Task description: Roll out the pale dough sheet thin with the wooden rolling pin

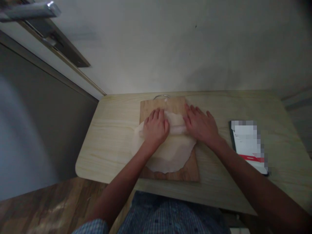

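One pale sheet [172, 154] spreads beneath the left hand [156, 128].

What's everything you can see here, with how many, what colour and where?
Dough: 1 sheet, cream, on the board
Rod: 1, pale, across the dough
Board: 1, brown, on the table
Loop: 1, metallic, board's far edge
Flat item: 1, white with red band, table's right; partly pixelated
Table: 1, pale wood, centre
Handle: 1, silver, top left
Wall: 1, pale grey, behind the table
Floor: 1, brown, lower left
Shirt: 1, blue check, bottom
Left hand: 1, bare, over the rod
Right hand: 1, bare, at the rod's right end
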`<action>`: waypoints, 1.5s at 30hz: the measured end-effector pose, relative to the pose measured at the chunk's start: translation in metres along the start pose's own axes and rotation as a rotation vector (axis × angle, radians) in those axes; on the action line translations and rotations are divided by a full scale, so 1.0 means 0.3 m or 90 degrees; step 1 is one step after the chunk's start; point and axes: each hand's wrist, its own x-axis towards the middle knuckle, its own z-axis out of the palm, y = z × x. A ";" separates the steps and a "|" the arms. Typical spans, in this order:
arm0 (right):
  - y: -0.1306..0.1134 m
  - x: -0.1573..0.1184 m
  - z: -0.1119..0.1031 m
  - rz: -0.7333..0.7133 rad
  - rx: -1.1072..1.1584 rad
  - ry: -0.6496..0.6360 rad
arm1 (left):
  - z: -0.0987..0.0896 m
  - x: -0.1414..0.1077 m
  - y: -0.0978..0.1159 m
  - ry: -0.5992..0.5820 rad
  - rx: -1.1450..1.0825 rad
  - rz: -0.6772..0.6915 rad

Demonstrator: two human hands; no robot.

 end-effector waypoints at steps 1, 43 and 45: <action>0.001 0.012 0.002 -0.003 0.000 0.004 | 0.000 0.015 -0.005 0.002 -0.005 0.000; -0.060 -0.029 0.006 0.034 -0.022 0.166 | 0.036 -0.017 0.002 0.137 0.068 -0.015; -0.065 -0.055 0.019 0.035 -0.016 0.178 | 0.038 -0.045 0.004 0.147 0.082 -0.003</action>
